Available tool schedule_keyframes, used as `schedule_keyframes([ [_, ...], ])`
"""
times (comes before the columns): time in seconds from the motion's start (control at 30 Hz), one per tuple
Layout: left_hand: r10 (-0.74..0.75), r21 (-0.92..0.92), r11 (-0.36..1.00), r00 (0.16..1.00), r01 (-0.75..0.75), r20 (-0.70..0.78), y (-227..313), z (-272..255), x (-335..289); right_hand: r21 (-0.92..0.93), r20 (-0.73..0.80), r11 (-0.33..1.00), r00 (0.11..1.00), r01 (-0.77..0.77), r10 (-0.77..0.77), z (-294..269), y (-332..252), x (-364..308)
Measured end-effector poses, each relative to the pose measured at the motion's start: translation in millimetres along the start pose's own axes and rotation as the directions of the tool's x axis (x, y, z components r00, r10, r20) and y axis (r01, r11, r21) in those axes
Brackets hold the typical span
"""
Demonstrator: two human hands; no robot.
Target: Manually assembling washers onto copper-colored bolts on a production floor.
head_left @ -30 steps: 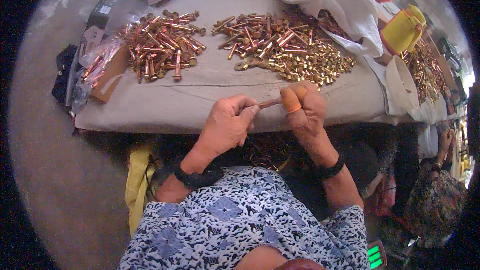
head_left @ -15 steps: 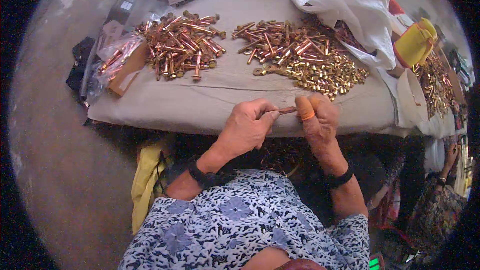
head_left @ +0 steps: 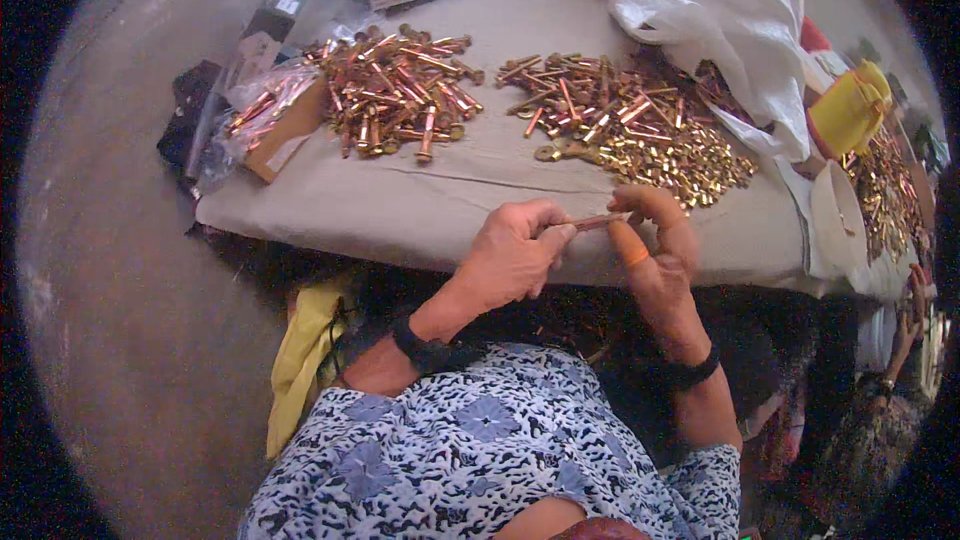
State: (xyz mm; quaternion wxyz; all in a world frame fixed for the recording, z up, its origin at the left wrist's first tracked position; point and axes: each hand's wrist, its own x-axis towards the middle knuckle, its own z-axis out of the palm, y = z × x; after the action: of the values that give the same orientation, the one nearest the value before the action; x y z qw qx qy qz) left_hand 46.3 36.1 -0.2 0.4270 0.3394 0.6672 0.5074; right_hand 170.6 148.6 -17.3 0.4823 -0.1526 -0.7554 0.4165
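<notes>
A slim copper-coloured bolt lies level above the front edge of the covered table. My left hand pinches one end between thumb and forefinger. At the other end, the thumb and forefinger of my right hand meet around the tip, and an orange sleeve covers part of its thumb. Whether a small part sits on that tip is too small to tell. Just beyond my right hand lies a heap of small brass-coloured nut-like pieces. It runs into a pile of loose bolts.
Another pile of hex-headed bolts is at left, beside an open cardboard box with bagged bolts. White plastic sheeting, a yellow container and a white tub stand at right. Another person's arm shows at the far right.
The fingers of my right hand have uncurled and spread around the bolt's tip. My left hand keeps its pinch. The whole view has shifted slightly.
</notes>
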Motion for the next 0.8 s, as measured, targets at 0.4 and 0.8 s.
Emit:
schedule_keyframes([
  [0.4,0.002,0.053,0.999,0.999,-0.004,0.050,1,-1,0,-0.076,0.058,0.980,0.982,0.186,-0.182,-1,17,1],
  [0.8,0.396,0.398,0.908,0.571,-0.129,-0.719,80,-141,25,-0.292,0.250,0.939,0.962,0.181,-0.107,-5,14,5],
])
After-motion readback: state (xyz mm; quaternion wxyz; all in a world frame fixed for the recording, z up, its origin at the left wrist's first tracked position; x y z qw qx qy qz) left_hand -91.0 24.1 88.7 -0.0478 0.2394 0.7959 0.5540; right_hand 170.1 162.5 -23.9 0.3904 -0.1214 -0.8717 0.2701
